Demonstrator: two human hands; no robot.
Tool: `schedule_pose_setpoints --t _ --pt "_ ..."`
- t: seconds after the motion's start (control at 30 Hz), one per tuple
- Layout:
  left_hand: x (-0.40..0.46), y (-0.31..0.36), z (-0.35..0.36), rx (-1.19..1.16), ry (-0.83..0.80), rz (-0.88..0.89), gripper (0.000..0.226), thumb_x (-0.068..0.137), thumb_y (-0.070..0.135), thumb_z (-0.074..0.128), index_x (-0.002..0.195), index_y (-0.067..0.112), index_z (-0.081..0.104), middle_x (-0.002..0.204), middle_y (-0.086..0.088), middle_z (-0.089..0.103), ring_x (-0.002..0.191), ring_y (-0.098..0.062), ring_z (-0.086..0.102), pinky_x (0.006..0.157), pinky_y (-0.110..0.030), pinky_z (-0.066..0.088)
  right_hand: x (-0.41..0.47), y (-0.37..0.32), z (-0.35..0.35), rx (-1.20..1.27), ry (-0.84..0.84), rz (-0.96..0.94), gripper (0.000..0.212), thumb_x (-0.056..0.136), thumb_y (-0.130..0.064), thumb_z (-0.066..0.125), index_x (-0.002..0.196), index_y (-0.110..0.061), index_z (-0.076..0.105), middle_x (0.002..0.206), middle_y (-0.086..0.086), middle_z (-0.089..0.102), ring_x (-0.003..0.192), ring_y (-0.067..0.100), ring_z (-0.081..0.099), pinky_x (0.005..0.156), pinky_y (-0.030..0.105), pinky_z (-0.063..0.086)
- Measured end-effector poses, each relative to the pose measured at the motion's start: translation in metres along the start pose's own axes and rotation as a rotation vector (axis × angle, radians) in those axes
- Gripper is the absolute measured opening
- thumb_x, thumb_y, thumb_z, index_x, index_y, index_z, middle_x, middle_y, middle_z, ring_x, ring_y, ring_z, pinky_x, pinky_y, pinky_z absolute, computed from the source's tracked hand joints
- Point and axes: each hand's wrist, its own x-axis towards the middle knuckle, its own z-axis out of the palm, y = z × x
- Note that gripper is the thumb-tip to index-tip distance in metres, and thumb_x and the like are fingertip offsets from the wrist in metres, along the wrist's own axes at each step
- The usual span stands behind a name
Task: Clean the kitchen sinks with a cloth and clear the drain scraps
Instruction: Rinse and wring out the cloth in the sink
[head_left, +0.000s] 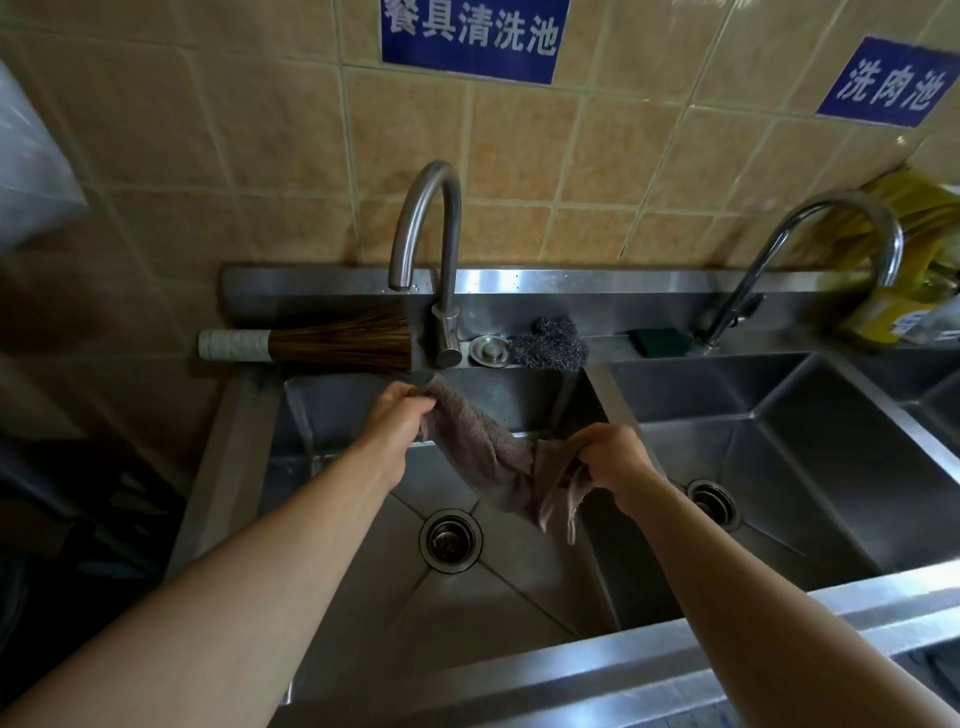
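Note:
A grey-brown cloth (488, 452) hangs stretched between both hands above the left steel sink (519, 597). My left hand (395, 415) grips its upper end near the sink's back wall. My right hand (618, 457) grips the lower end, with loose corners dangling below it. The left sink's round drain strainer (450, 540) lies beneath the cloth, with dark bits inside. The right sink (810, 467) has its own drain (712, 503), partly hidden behind my right wrist.
Two curved taps (431, 234) (810, 249) rise from the back ledge. On that ledge lie a bamboo brush (322, 344), a metal plug (488, 351), steel wool (550, 345) and a green sponge (661, 342). Yellow packaging (898, 270) sits at the far right.

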Motion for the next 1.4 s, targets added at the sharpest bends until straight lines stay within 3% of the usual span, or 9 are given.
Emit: schedule_pose_setpoints --t 0.2,0.47,0.6,0.73,0.87,1.0,1.2,1.3,1.4 --pt "-0.005 0.019 0.012 0.022 0.017 0.047 0.018 0.094 0.009 0.049 0.08 0.019 0.045 0.08 -0.002 0.054 0.074 -0.016 0.052 0.063 -0.027 0.04 0.014 0.018 0.003 0.014 0.02 0.065 0.038 0.087 -0.001 0.052 0.065 -0.029 0.064 0.086 0.006 0.067 0.086 0.027 0.062 0.082 0.035 0.054" --pt "-0.003 0.038 0.019 0.158 0.165 0.134 0.005 0.095 0.014 0.05 0.094 0.019 0.05 0.102 -0.009 0.054 0.094 -0.024 0.055 0.081 -0.037 0.047 0.045 0.028 -0.01 0.296 -0.134 0.239 0.022 0.096 -0.007 0.044 0.085 -0.012 0.062 0.08 0.011 0.062 0.066 0.019 0.056 0.053 0.027 0.044" --pt "-0.008 0.042 0.032 0.158 0.134 0.153 0.005 0.096 0.013 0.047 0.097 0.018 0.047 0.103 -0.009 0.054 0.087 -0.019 0.057 0.071 -0.032 0.05 0.059 0.022 -0.009 0.486 -0.298 0.202 0.028 0.091 0.007 0.038 0.088 -0.003 0.064 0.083 0.017 0.063 0.07 0.023 0.059 0.073 0.034 0.052" --pt "-0.009 0.045 0.041 0.172 0.167 0.178 0.012 0.097 0.009 0.045 0.104 0.017 0.048 0.104 -0.005 0.053 0.087 -0.015 0.055 0.068 -0.026 0.047 0.073 0.014 -0.005 0.246 -0.417 0.014 0.027 0.079 0.003 0.062 0.106 0.001 0.061 0.087 0.009 0.062 0.078 0.02 0.058 0.075 0.033 0.05" --pt "-0.009 0.038 0.035 0.132 0.199 0.124 0.023 0.097 0.01 0.043 0.11 0.026 0.053 0.109 0.0 0.054 0.089 -0.013 0.055 0.066 -0.026 0.047 0.073 0.007 -0.01 -0.014 -0.31 -0.159 0.022 0.072 -0.003 0.075 0.078 -0.014 0.057 0.074 0.001 0.058 0.069 0.014 0.055 0.053 0.013 0.044" --pt "-0.008 0.035 0.026 -0.055 0.246 -0.043 0.018 0.096 0.013 0.048 0.113 0.018 0.053 0.122 -0.012 0.057 0.103 -0.025 0.056 0.08 -0.037 0.048 0.08 -0.001 -0.009 0.073 -0.299 -0.204 0.026 0.079 0.001 0.066 0.068 -0.016 0.05 0.073 0.003 0.057 0.074 0.02 0.057 0.061 0.024 0.045" --pt "0.0 0.038 0.028 -0.21 0.265 -0.124 0.033 0.092 0.017 0.057 0.124 0.011 0.05 0.127 -0.014 0.056 0.115 -0.029 0.055 0.084 -0.037 0.048 0.072 -0.006 -0.003 0.149 -0.327 -0.185 0.011 0.088 -0.004 0.062 0.094 -0.007 0.052 0.078 0.003 0.056 0.07 0.017 0.055 0.06 0.027 0.048" --pt "0.004 0.036 0.028 -0.194 0.27 -0.141 0.032 0.092 0.018 0.058 0.122 0.012 0.05 0.119 -0.011 0.057 0.108 -0.026 0.057 0.081 -0.037 0.049 0.07 -0.007 0.0 0.102 -0.251 -0.161 0.015 0.088 -0.011 0.064 0.101 -0.009 0.056 0.089 0.005 0.06 0.086 0.023 0.059 0.076 0.037 0.052" --pt "0.007 0.035 0.029 -0.178 0.208 -0.175 0.016 0.092 0.022 0.058 0.104 0.012 0.054 0.102 -0.008 0.058 0.094 -0.022 0.057 0.079 -0.037 0.047 0.067 -0.022 0.001 0.329 -0.279 -0.071 0.016 0.09 -0.007 0.06 0.106 -0.005 0.06 0.099 0.017 0.065 0.089 0.035 0.064 0.079 0.047 0.056"
